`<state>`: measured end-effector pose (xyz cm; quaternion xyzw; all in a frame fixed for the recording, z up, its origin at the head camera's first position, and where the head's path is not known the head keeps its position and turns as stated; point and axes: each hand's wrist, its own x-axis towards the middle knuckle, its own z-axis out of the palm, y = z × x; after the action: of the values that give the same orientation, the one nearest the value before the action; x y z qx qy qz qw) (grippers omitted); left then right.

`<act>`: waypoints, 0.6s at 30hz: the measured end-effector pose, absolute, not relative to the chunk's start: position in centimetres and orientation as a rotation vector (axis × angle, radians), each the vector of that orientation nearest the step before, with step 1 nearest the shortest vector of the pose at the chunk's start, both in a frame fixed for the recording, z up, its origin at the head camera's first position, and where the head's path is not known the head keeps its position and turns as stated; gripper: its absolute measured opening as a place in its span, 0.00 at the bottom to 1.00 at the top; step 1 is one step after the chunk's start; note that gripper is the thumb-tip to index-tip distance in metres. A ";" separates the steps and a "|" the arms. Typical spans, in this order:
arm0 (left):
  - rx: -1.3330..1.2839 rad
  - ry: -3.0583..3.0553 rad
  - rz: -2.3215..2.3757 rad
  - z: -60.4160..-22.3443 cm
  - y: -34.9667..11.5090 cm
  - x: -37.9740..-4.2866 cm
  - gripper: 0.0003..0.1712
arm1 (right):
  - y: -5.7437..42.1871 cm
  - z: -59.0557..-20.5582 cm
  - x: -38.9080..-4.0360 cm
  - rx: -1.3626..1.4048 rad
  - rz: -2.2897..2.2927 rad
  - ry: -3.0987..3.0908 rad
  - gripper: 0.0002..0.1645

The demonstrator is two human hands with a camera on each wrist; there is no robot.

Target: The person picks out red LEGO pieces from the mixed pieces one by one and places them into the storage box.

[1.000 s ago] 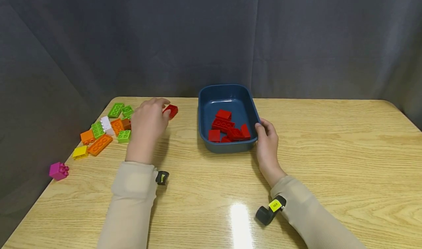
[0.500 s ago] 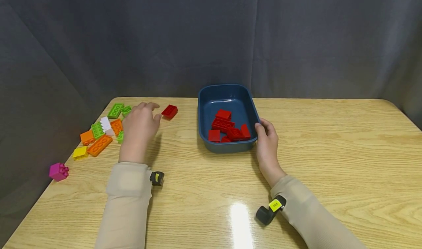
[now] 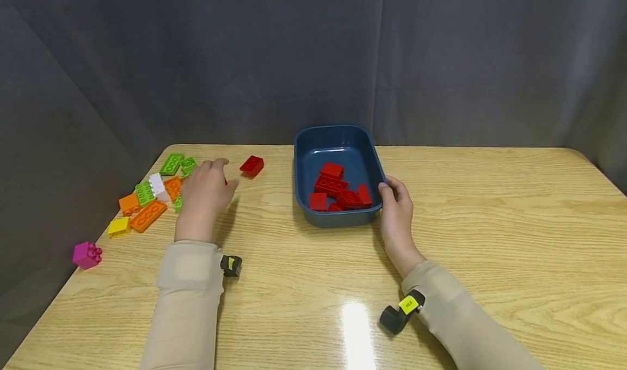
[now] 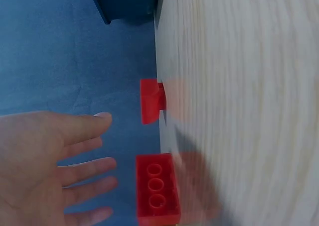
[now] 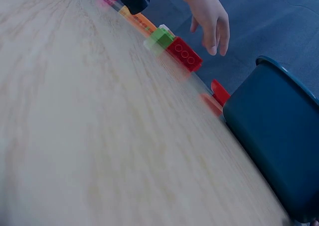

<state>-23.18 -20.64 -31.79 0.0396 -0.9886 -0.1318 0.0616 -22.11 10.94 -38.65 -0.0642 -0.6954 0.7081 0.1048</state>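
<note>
Now our left hand [image 3: 204, 189] hovers, fingers parted and empty, by a red block [image 4: 157, 191].
On its side, three round tubes showing, it lies at the blue bin's [image 3: 338, 219] nine o'clock; our right hand [image 3: 398, 217] grips that bin at four o'clock.

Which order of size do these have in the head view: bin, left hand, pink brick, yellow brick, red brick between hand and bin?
1. bin
2. left hand
3. pink brick
Smallest: yellow brick and red brick, too alike to rank.
</note>
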 end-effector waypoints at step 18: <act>0.163 -3.061 -0.444 -32.1 -21.0 -23.1 0.31 | 11.0 -38.8 -22.2 -0.202 2.068 -2.066 0.25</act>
<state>-23.15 -20.96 -32.14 0.0527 -0.9880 -0.1434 0.0221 -22.22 10.97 -38.82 -0.0684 -0.7012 0.7018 0.1057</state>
